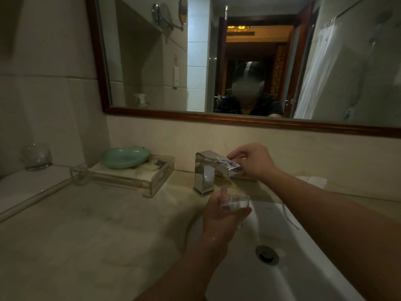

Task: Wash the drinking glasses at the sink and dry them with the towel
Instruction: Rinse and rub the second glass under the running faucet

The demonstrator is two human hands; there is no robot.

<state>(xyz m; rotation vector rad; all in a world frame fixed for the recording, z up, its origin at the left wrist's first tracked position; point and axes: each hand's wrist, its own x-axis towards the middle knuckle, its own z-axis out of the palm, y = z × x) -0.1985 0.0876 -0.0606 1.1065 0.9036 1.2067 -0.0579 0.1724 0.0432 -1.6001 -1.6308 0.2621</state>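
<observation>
My left hand (pixel 219 216) grips a clear drinking glass (pixel 235 202) upright over the white sink (pixel 303 268), just below the spout of the chrome faucet (pixel 206 170). My right hand (pixel 251 162) pinches the faucet's front end, thumb below and fingers on top. A second clear glass (pixel 79 173) stands on the counter left of the tray. A round glass (pixel 38 157) sits on the raised ledge at far left. A white towel (pixel 314 181) shows behind my right forearm, mostly hidden.
A clear acrylic tray (pixel 152 183) holds a green soap dish (pixel 125 156) and small toiletries, left of the faucet. The marble counter (pixel 86 246) spreads to the left. The drain (pixel 267 254) lies in the basin. A framed mirror (pixel 217 118) hangs above.
</observation>
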